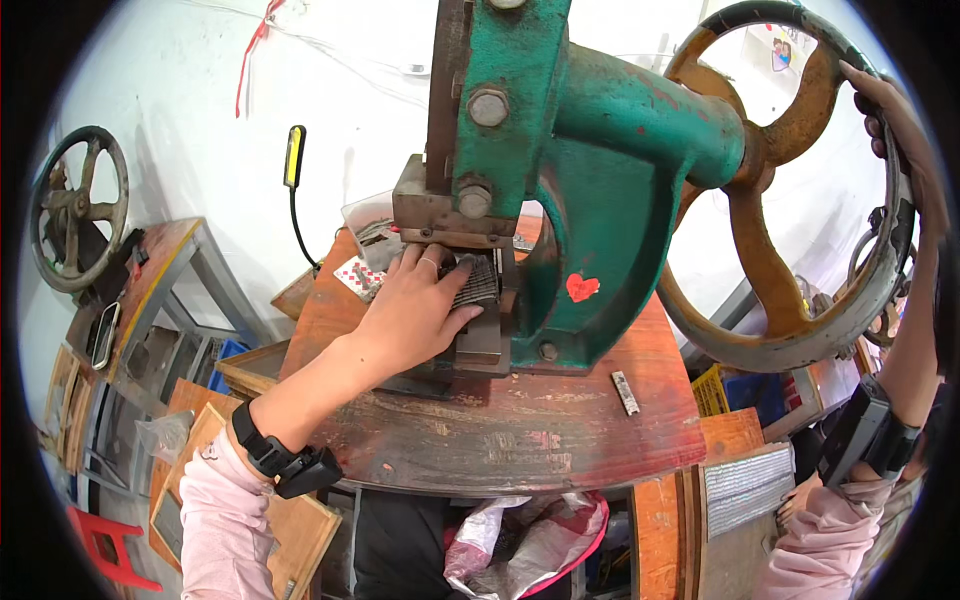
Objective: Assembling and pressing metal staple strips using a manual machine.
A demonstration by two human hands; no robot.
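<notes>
A green hand-operated press [620, 190] stands on a worn wooden bench. My left hand [408, 305] reaches in under the press ram [440, 212], with a ring on one finger. Its thumb and index finger hold a dark grey, ridged metal piece [480, 283] against the press bed [480, 340]; the other fingertips are partly hidden beneath the ram. My right hand [890, 115] is raised at the far right, its fingers wrapped over the rim of the large handwheel [765, 262], which has rusty brown spokes.
A small metal bar [625, 393] lies on the bench [420, 450] right of the press. Behind my left hand are a clear plastic box [365, 212] and a black-necked lamp [294, 160]. A second handwheel [78, 205] stands at left, above a red stool [110, 550].
</notes>
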